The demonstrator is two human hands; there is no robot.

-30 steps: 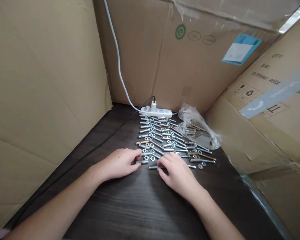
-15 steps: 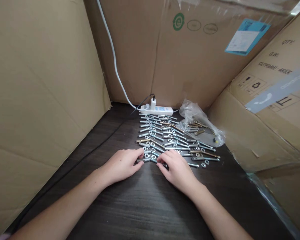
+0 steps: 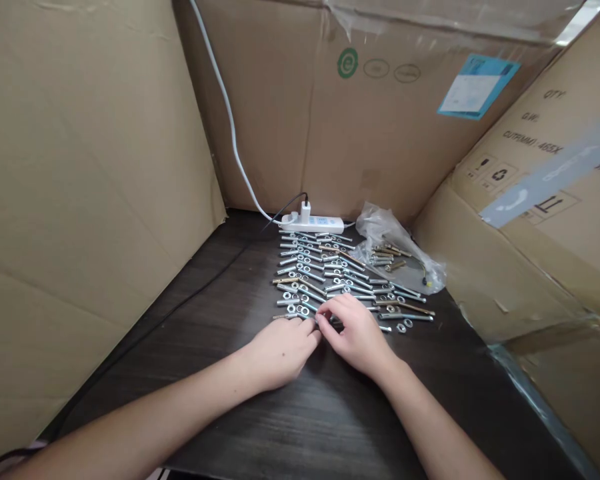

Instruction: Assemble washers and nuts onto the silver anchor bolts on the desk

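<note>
My left hand (image 3: 287,350) and my right hand (image 3: 353,330) meet at the front edge of rows of metal hardware. Both have their fingers drawn together in a pinch, fingertips almost touching; whatever lies between them is too small or hidden to name. Around them lie bolts (image 3: 311,275), metal sleeves (image 3: 287,303), nuts (image 3: 287,296) and washers (image 3: 306,311), laid out in slanting rows. Most parts are silver; a few, like a sleeve (image 3: 283,281) on the left, are brassy. My right hand covers some of the nearest pieces.
A clear plastic bag (image 3: 380,227) with more bolts lies behind on the right. At the back sits a white power strip (image 3: 325,225) with a charger (image 3: 305,213) and a black cable (image 3: 200,293). Cardboard boxes (image 3: 260,120) wall in the dark table (image 3: 220,427).
My left hand has moved right from the left end of the front row to meet my right hand. The right hand has shifted only slightly. The camera view has tilted a little.
</note>
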